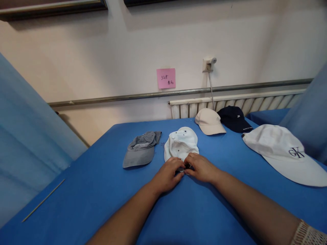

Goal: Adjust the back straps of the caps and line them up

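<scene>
A pale, whitish baseball cap [182, 141] lies on the blue table with its brim pointing away from me and its back edge toward me. At that near edge my left hand [170, 173] pinches the cap from the left. My right hand [200, 167] grips the same edge from the right, fingertips almost touching the left ones. A small dark piece shows between the fingers, too covered to make out. Just left of my hands rests a grey baseball cap [140, 149] with white lettering, its brim toward me.
Behind on the right sit a beige cap [208, 120] and a dark navy cap [233, 118]. A large white cap [281, 149] lies at right. A thin stick [44, 200] is at left on the blue table [102, 190]. Curtains hang on both sides; a radiator [237, 103] stands behind.
</scene>
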Demonstrator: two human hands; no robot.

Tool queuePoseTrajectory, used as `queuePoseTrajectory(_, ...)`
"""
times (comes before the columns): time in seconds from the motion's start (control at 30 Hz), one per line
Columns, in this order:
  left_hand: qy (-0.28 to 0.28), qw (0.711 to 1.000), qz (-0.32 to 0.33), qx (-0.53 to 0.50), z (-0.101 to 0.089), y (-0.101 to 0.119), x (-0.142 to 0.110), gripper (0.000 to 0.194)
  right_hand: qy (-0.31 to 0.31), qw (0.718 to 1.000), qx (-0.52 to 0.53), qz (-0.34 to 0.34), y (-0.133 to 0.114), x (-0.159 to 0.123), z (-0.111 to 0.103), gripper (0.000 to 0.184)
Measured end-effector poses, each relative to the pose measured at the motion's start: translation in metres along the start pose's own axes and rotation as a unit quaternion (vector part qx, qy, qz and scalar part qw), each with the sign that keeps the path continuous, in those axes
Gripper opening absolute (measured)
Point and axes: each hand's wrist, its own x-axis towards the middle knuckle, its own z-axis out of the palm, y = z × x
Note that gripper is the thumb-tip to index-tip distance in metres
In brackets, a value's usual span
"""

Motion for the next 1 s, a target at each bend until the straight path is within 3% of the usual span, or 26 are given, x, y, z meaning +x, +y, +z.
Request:
queuePoseTrajectory(0.1,0.003,1.0,-0.008,-0.008,-0.002,0.001,0.001,0.019,-0.004,1.0,0.0,0.009,-0.001,-0.001,0.0,0.026)
queuePoseTrajectory(0.3,-0.002,1.0,-0.019,-0.001,-0.004,0.0,0.002,0.02,0.008,1.0,-0.015,0.018,-0.003,0.0,0.003,0.017)
queuePoseTrajectory(0.73,-0.015,1.0,-0.015,0.005,-0.001,0.0,0.001,0.023,0.003,1.0,0.025,0.017,0.004,0.0,0.001,0.018)
queuePoseTrajectory(1.0,-0.03,0.999,-0.014,0.016,0.001,0.001,0.0,0.02,-0.01,0.998,0.053,-0.024,0.006,-0.005,-0.007,0.013)
